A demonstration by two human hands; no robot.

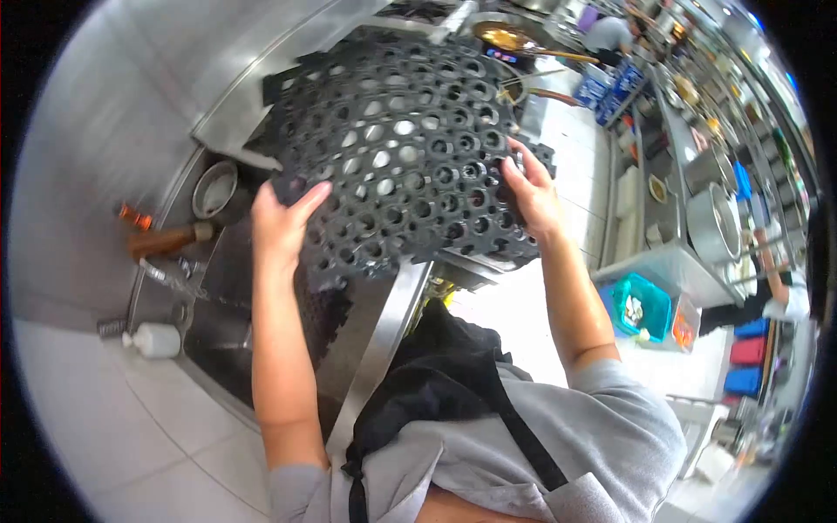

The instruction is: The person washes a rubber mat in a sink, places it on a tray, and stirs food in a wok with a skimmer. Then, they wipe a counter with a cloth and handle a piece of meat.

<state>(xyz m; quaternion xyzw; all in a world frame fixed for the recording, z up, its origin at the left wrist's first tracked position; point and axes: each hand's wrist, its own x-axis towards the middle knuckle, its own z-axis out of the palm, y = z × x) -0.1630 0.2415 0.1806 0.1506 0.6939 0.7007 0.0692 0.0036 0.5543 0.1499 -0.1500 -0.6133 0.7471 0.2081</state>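
Observation:
A black rubber mat [405, 144] full of round holes is held up in front of me, over the edge of a metal sink [388, 336]. My left hand [286, 218] grips its lower left edge, thumb on top. On the right edge, my right hand [532, 187] is closed round the mat, its thumb on the near face. The undersides of the fingers are partly hidden by the mat. Light shows through several of the holes.
Left of the mat are a strainer [215, 190], a wooden handle [166, 241] and a white bottle [155, 340]. Beyond it sits a wok [506, 37]. A teal basket [641, 305] and steel pots [713, 222] stand right. Two other people work farther off.

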